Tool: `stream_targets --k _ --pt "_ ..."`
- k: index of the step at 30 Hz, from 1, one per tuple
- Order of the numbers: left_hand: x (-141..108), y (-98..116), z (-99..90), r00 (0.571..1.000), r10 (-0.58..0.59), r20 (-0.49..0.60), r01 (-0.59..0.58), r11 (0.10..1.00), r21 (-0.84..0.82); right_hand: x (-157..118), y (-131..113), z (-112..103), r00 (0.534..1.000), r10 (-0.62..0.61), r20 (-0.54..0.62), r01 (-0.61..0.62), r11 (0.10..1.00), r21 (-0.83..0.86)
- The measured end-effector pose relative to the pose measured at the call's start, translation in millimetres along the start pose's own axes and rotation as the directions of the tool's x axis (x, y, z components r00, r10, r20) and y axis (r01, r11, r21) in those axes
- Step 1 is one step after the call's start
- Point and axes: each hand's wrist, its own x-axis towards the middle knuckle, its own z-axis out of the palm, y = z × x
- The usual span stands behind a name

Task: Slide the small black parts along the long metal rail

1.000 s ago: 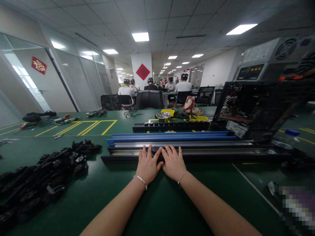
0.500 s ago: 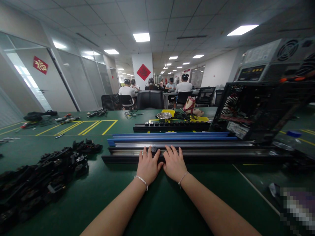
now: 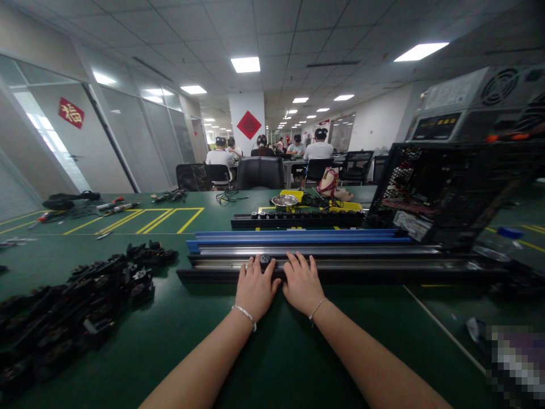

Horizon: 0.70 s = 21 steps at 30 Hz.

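Note:
The fingers of my left hand (image 3: 254,288) reach over a long dark metal rail (image 3: 361,264), with its index and middle fingers on either side of a small black block (image 3: 265,259) that sits in the channel. Part of the block is hidden by those fingers. To its right, my right hand (image 3: 301,285) rests on the same rail with fingers spread and stretched out, nothing in them. Both thumbs come close together at the near edge. Behind lie a silvery rail (image 3: 319,250) and a blue rail (image 3: 298,235), parallel to the dark one.
Black parts (image 3: 76,304) lie heaped at left. Beyond the rails are a black strip with a row of small parts (image 3: 298,218), a metal bowl (image 3: 284,200) and a yellow tray (image 3: 292,196). An open computer case (image 3: 426,187) stands at right. People sit in the background.
My left hand and the small black block have shifted slightly left along the rail. My right hand stays nearly where it was.

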Motion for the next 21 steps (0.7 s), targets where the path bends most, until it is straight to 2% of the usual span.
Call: stream_targets --k 21 --pt "-0.6 -0.1 -8.6 0.997 -0.066 0.028 0.064 0.995 0.077 0.5 1.7 2.9 0.999 -0.013 -0.035 0.013 1.000 -0.007"
